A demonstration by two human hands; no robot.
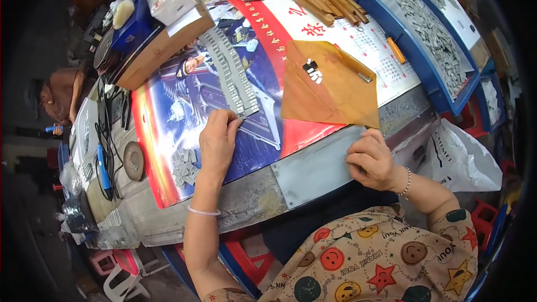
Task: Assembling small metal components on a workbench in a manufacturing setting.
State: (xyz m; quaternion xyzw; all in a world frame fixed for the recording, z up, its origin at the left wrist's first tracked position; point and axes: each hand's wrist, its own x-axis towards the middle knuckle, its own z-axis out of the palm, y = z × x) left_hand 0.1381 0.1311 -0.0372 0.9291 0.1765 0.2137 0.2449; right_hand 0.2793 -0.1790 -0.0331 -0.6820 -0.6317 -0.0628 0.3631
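My left hand (pixel 217 137) is closed in a pinch at the near end of two long rows of small grey metal pieces (pixel 226 61). Whatever its fingertips hold is too small to make out. Below that hand lies a loose heap of flat grey pieces (pixel 184 168). My right hand (pixel 370 159), its fingers curled, is at the near right corner of a brown translucent paper sheet (pixel 313 98); I cannot tell whether it grips the corner. On the sheet rest several small white pieces and a black one (pixel 311 67), plus a rolled brown paper tube (pixel 358 69).
A blue tray (pixel 417 61) full of small metal parts stands at the right, with an orange-handled tool (pixel 395 50) beside it. Several brown paper rolls (pixel 330 5) lie at the back. At left are a wooden box (pixel 162 50), a blue-handled tool (pixel 104 168) and a round dish (pixel 133 161).
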